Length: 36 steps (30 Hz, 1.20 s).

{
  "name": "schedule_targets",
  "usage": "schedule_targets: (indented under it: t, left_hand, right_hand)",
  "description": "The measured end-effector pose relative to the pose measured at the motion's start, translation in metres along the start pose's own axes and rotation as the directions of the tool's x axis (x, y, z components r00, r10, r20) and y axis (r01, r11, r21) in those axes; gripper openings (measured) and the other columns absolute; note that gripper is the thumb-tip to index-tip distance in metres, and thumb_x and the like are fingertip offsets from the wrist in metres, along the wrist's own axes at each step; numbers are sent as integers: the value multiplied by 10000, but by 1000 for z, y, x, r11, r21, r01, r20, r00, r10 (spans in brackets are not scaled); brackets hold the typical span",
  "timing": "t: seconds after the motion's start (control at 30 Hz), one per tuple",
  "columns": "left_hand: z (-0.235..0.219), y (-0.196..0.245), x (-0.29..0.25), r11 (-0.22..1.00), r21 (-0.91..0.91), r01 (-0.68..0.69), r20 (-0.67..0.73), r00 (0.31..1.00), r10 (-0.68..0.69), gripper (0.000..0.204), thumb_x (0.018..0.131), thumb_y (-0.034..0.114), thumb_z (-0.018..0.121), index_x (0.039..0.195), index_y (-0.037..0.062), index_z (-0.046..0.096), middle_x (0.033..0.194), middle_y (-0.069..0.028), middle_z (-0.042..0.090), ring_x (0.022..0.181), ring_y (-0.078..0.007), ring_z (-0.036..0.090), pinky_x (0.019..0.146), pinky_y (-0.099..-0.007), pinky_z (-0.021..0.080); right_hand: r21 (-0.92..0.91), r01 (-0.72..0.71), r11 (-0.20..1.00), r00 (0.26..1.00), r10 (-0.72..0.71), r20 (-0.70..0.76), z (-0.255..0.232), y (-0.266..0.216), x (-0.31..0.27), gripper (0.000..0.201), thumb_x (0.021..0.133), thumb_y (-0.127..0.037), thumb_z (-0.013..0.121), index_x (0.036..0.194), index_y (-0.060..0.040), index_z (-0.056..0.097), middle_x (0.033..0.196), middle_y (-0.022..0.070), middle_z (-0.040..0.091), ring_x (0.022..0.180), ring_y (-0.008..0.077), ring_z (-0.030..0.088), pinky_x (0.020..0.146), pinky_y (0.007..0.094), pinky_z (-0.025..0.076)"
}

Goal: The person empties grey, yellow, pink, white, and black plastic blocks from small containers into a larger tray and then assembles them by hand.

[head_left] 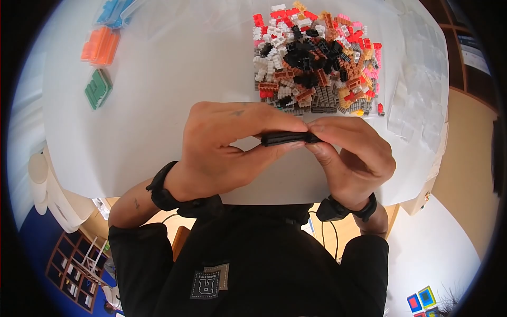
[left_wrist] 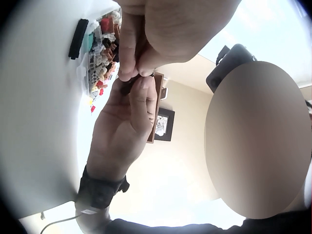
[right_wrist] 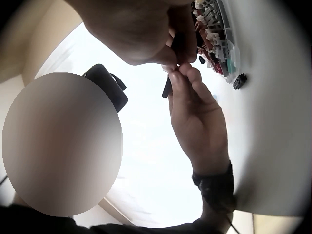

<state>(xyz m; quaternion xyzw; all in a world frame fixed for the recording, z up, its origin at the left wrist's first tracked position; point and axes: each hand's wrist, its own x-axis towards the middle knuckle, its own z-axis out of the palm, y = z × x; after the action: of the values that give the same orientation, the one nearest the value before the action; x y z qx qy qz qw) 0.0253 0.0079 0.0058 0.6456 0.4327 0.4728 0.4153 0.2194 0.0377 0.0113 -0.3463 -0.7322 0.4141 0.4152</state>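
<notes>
Over the near part of the table, a narrow black strip of building bricks is held level between both hands. My left hand pinches it between thumb and fingers from the left. At its right end, my right hand pinches with thumb and fingertips, which meet the left fingertips. In the right wrist view, the free end of the strip sticks out beside the left hand; the fingers hide the rest. A separate black brick bar lies on the table.
A large heap of small bricks in mixed colours lies beyond the hands. At the far left are blue pieces, orange pieces and a green piece. Clear plastic bags or packaging lie along the right side of the white table.
</notes>
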Motion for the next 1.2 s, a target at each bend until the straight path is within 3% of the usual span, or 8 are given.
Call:
schedule_targets:
  t: [0.1,0.33,0.57,0.67,0.73,1.0,1.2]
  left_hand:
    - [0,0,0,995,-91,50,15,999,-49,190,733,-64,715,911,-71,649,824,-157,692,721,-184,693,631,-240,541]
    - [-2,3,1,958,-226,177,52,984,-169,187,745,-102,687,925,-102,635,848,-181,684,788,-222,693,690,-274,560]
    - [-2,2,2,925,-317,211,79,977,-196,186,761,-102,662,943,-124,628,855,-199,679,791,-236,692,721,-295,565]
    - [-2,7,2,894,-355,274,79,961,-263,179,780,-96,638,954,-133,620,852,-204,676,796,-242,690,722,-309,567]
    - [-3,10,2,805,-447,390,92,915,-393,178,798,-82,622,968,-136,612,846,-204,673,788,-242,688,717,-316,570]
    - [-4,10,2,740,-513,436,126,890,-437,177,818,-55,613,977,-134,608,846,-201,671,771,-230,686,706,-310,572]
    - [-5,10,4,706,-531,468,167,875,-455,186,830,-43,585,994,-130,603,870,-197,670,785,-232,683,710,-320,567]
  right_hand:
    - [128,-80,989,997,81,-5,0,1,1,229,645,107,750,856,51,679,808,151,685,723,215,661,638,278,524]
    - [167,-126,978,991,130,-11,-1,0,0,242,647,115,740,873,52,679,803,146,684,726,200,656,647,265,510]
    - [201,-147,968,988,151,-8,-2,2,0,251,664,104,732,901,41,679,836,145,684,738,187,649,655,262,502]
    - [200,-131,971,991,132,7,-3,3,1,249,677,94,729,915,41,678,859,150,682,742,181,645,653,263,501]
    - [197,-123,973,992,123,15,-3,2,2,248,685,88,726,923,41,677,870,152,681,741,178,643,651,264,500]
    - [242,-309,920,951,297,84,-3,-4,2,147,725,76,703,854,49,637,750,110,623,642,136,604,550,215,468]
    - [259,-338,905,941,334,60,-2,-5,-1,147,724,79,702,851,54,633,750,108,623,627,129,583,542,217,461]
